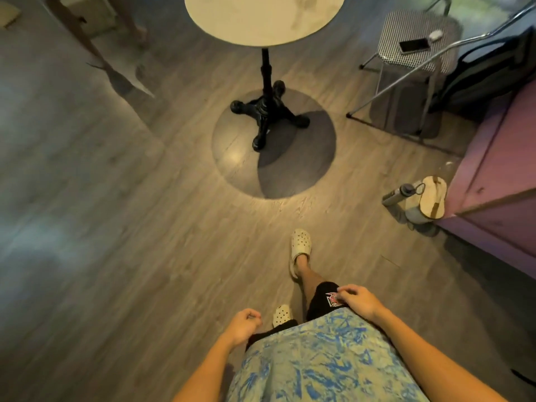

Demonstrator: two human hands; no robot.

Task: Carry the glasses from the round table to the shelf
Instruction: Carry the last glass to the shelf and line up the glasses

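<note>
The round table [262,17] with a pale marble top stands ahead at the top of the view, on a black cast-iron pedestal [266,108]. No glasses show on the visible part of its top. My left hand [243,323] hangs low at my side with its fingers curled, holding nothing. My right hand [358,300] rests by my right thigh, fingers loosely curled, also holding nothing. Both hands are far from the table, with bare wooden floor between. No shelf is in view.
A chair [417,36] with a checkered seat stands right of the table with a phone [414,45] on it. A purple counter [499,181] runs along the right, a bottle [396,194] and bag [430,203] at its foot. Another person's legs [95,47] stand at top left.
</note>
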